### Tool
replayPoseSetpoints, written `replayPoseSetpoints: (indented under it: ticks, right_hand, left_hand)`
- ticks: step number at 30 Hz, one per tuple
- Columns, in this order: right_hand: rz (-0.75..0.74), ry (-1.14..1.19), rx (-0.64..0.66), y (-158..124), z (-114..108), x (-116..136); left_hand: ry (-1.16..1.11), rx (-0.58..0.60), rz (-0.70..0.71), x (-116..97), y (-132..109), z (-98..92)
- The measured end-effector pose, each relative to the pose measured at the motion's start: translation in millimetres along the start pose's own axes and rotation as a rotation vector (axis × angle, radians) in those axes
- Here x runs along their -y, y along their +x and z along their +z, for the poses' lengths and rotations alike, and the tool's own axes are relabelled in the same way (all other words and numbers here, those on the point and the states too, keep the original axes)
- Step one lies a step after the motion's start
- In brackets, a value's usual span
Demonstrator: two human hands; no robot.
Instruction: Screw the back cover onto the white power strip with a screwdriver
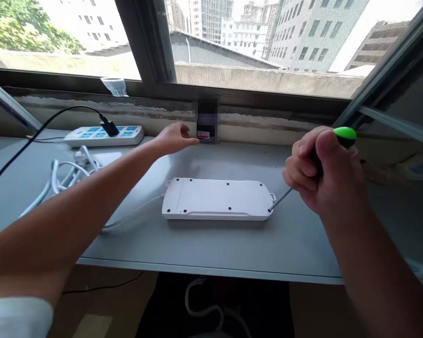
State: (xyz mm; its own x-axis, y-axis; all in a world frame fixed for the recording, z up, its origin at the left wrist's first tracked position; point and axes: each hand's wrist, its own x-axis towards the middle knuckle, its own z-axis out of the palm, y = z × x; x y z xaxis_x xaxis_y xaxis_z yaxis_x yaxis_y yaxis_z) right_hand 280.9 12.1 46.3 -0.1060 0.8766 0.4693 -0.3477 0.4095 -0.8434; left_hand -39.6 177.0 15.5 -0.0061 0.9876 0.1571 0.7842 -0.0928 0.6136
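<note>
Head cam: white casing (pixel 206 196) lies flat on tabletop (pixel 296 256), ctr of frame, screwdriver (pixel 282 197) tip at its lower-R corner hole (pixel 270 210). R hand (pixel 326 173), mid-R, wraps the handle (pixel 344 134). L hand (pixel 172 139), upper ctr: fingers loosely curled, nothing visible in it, thumb by dark boxy item (pixel 207 117), contact unclear. Progress: one hole apparently being worked; casing looks closed; other holes (pixel 227 184) dark, can't tell screws in/out, so remainder unclear.

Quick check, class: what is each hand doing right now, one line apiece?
Left hand: partly open, nothing visible held; thumb beside the dark object.
Right hand: closed around the screwdriver.
</note>
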Motion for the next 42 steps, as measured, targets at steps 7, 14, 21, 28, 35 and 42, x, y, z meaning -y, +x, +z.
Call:
replayPoseSetpoints:
  ticks: [7,14,21,28,35,42]
  right_hand:
    - [-0.006,-0.029,-0.002,1.8,1.7,-0.2]
    - [0.008,-0.014,0.014,2.3,1.8,0.0]
    - [0.029,-0.029,-0.01,0.9,-0.2,1.4]
    - [0.024,-0.056,-0.003,0.5,-0.5,2.5]
    - [0.038,-0.055,-0.044,0.6,-2.1,1.7]
    - [0.02,0.032,0.093,3.7,-4.2,5.7]
  left_hand:
    - [-0.136,0.051,0.016,22.7,53.4,55.8]
    - [-0.166,0.013,0.053,33.9,65.4,62.0]
    - [-0.177,-0.042,0.043,39.3,64.2,67.0]
    - [-0.217,-0.052,-0.02,33.4,69.0,65.7]
    - [-0.19,-0.072,-0.034,33.2,71.6,66.6]
    - [-0.244,-0.053,0.031,37.0,64.5,64.2]
